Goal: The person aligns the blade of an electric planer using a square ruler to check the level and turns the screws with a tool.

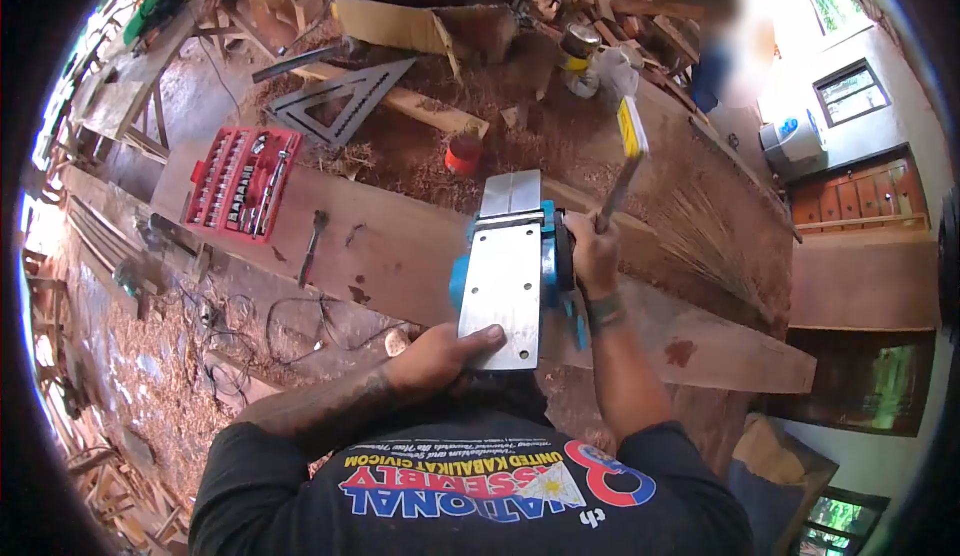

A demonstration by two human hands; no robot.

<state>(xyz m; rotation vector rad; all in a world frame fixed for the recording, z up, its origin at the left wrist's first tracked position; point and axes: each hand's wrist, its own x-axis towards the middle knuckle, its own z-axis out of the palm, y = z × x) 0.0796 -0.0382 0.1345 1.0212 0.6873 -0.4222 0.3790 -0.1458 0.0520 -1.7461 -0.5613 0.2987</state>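
A teal electric planer [505, 281] is held upside down, its flat metal base facing up. My left hand [435, 358] grips the near end of the base, with the thumb on top of the metal. At the planer's right side, my right hand [592, 254] is closed round the wooden handle of a brush [631, 131] with a yellow and white head, pointing away from me. Below the planer lies a long wooden plank [400, 246]. A ratchet wrench [313, 248] and an open red socket set [243, 184] rest on it to the left.
Beyond the plank are a metal triangle square [340, 101], a red cup [463, 153], a cardboard box [400, 31] and scrap wood. A cable [300, 301] loops over shavings on the left. Blurred at the upper right is a person [735, 46].
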